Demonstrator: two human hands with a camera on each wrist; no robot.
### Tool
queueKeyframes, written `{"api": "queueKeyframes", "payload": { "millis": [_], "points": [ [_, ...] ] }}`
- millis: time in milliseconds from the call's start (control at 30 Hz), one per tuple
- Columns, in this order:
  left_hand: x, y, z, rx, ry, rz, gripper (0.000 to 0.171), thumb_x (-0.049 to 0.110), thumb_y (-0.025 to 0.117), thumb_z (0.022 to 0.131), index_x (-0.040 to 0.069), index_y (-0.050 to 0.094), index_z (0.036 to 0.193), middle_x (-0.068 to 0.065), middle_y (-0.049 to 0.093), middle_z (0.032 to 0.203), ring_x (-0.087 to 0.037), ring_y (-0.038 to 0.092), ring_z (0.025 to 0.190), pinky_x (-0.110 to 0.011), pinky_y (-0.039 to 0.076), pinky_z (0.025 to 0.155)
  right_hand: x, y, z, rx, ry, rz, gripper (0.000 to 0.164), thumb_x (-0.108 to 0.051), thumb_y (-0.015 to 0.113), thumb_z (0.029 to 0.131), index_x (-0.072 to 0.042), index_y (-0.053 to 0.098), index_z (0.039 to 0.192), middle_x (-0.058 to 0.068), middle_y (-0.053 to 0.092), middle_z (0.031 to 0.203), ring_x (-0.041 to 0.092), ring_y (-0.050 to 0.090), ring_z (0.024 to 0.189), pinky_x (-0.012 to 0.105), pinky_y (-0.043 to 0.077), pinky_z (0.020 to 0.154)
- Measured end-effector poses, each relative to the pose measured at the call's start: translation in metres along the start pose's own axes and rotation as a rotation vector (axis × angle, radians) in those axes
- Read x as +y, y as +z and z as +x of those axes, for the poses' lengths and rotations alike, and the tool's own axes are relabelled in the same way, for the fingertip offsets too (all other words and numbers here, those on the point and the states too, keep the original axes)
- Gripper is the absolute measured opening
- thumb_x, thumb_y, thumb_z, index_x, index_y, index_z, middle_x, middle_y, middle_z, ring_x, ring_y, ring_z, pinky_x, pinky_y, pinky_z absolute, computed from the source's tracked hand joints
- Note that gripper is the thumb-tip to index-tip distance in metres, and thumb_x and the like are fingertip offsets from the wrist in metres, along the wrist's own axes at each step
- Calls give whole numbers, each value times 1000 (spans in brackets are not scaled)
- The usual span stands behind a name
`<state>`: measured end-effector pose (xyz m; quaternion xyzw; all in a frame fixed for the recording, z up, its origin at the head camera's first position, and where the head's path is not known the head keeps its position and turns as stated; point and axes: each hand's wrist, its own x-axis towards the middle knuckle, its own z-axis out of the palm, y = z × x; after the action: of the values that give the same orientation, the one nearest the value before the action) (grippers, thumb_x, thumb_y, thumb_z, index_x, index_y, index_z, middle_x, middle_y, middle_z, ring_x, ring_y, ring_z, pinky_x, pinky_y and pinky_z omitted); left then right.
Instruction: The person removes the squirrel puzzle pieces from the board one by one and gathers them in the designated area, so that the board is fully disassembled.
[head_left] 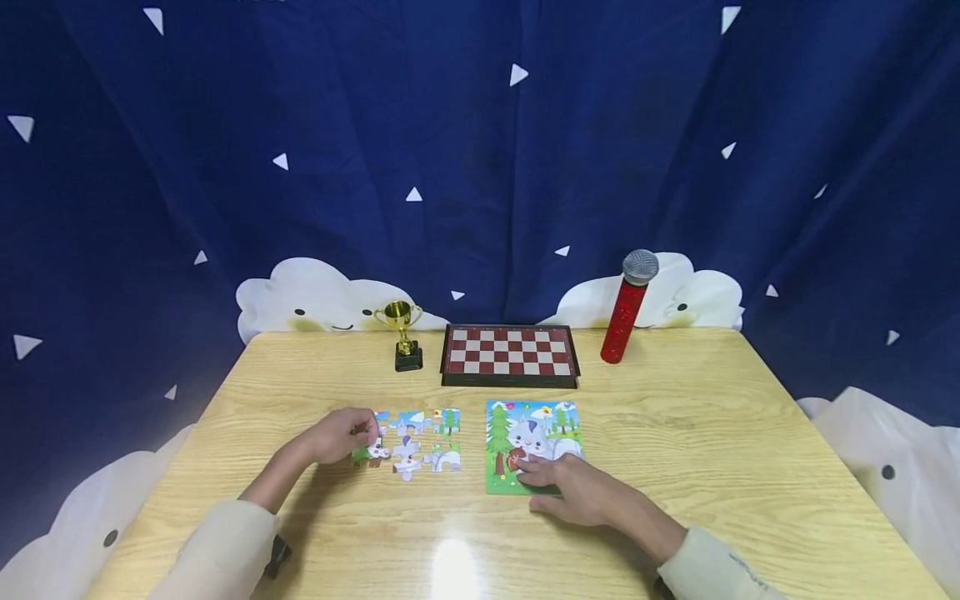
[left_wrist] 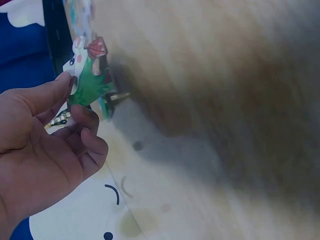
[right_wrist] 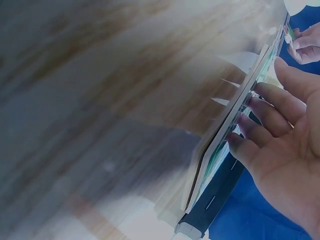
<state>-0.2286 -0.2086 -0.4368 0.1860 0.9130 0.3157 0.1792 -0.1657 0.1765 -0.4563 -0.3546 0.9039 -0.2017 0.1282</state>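
Between thumb and fingers, my left hand (head_left: pixel 345 437) pinches a jigsaw piece (left_wrist: pixel 89 82) with green leaves, part of a white animal face and a bit of red-brown. It is tilted up off the table in the left wrist view. Several more jigsaw pieces, such as one with a grey-white animal (head_left: pixel 407 458) and one with a tree (head_left: pixel 449 419), lie slightly apart to its right. My right hand (head_left: pixel 581 493) rests with its fingertips on the lower right of a square squirrel picture board (head_left: pixel 498 427), fingers loosely extended. The hand covers that corner.
Behind the pieces stand a gold trophy cup (head_left: pixel 406 329) on a black base, a red-and-white checkered board (head_left: pixel 510 353) with a dark frame, and a red microphone (head_left: pixel 627 312). A blue curtain (head_left: pixel 465 142) hangs along the wooden table's (head_left: pixel 720 417) back edge.
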Motion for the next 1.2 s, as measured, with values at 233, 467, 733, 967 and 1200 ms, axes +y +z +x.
{"api": "queueKeyframes", "payload": {
  "millis": [233, 467, 733, 967, 1200],
  "points": [
    [-6, 9, 2, 25, -20, 17, 13, 2, 54, 92, 6, 60, 81, -1, 49, 71, -14, 43, 66, -24, 36, 56, 1, 1, 0, 3, -3, -5, 40, -28, 62, 91, -9, 60, 127, 1, 52, 139, 20, 48, 131, 43, 39, 106],
    [-10, 14, 4, 48, -6, 31, 12, 2, 60, 89, 7, 62, 79, -1, 51, 73, -15, 45, 69, -26, 38, 60, -1, 0, 0, -2, 4, -22, 41, -29, 61, 92, -10, 60, 128, 1, 51, 140, 20, 48, 131, 43, 39, 106],
    [-2, 10, 12, 56, 9, 61, 9, 8, 59, 91, 8, 63, 84, -1, 53, 68, -12, 44, 61, -24, 37, 56, -3, -9, 7, -2, -25, -82, 37, -27, 63, 90, -9, 64, 123, 4, 60, 130, 20, 55, 123, 43, 44, 101],
    [23, 9, 24, 76, 7, 65, 4, 11, 61, 91, 8, 63, 88, -3, 52, 77, -14, 45, 68, -25, 38, 59, 1, -18, 14, 37, -28, 3, 34, -19, 64, 90, -5, 64, 122, 6, 66, 121, 19, 62, 113, 38, 52, 91],
    [53, 20, 47, 35, 82, 53, 4, 12, 61, 91, 9, 63, 90, -3, 55, 82, -15, 47, 74, -27, 41, 62, 4, -25, 5, 76, -24, -9, 33, -20, 63, 91, -5, 65, 120, 6, 66, 120, 19, 64, 111, 38, 52, 91]
  ]
}}
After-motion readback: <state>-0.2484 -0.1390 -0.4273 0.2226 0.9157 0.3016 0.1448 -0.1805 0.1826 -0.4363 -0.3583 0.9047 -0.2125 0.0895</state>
